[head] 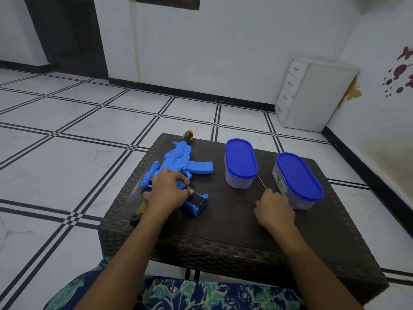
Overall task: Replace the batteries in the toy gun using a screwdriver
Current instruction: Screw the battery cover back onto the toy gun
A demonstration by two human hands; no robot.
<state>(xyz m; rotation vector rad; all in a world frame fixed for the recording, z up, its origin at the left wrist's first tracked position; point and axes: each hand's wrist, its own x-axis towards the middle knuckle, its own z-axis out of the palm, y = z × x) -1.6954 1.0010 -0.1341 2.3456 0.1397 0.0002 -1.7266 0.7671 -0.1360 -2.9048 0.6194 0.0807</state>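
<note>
— Nearest: patterned cloth (201,294) over lap, below front edge of desk (223,229). Hands?
— Left hand (166,193): curled over toy gun (178,162), flat on desk's left half; thumb at dark battery compartment (197,200). Right hand (273,209): closed round screwdriver (262,182), thin shaft between two blue-lidded tubs.
— Step?
— Probably early: compartment cover. Next: tip carried across, seated square; gun pinned steady.

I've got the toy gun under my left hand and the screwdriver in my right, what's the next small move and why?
Probably swing the right hand leftward to bring the screwdriver tip onto the dark panel in the toy gun grip. The left hand holds the gun steady on the table, but the tip points away from it.
</note>
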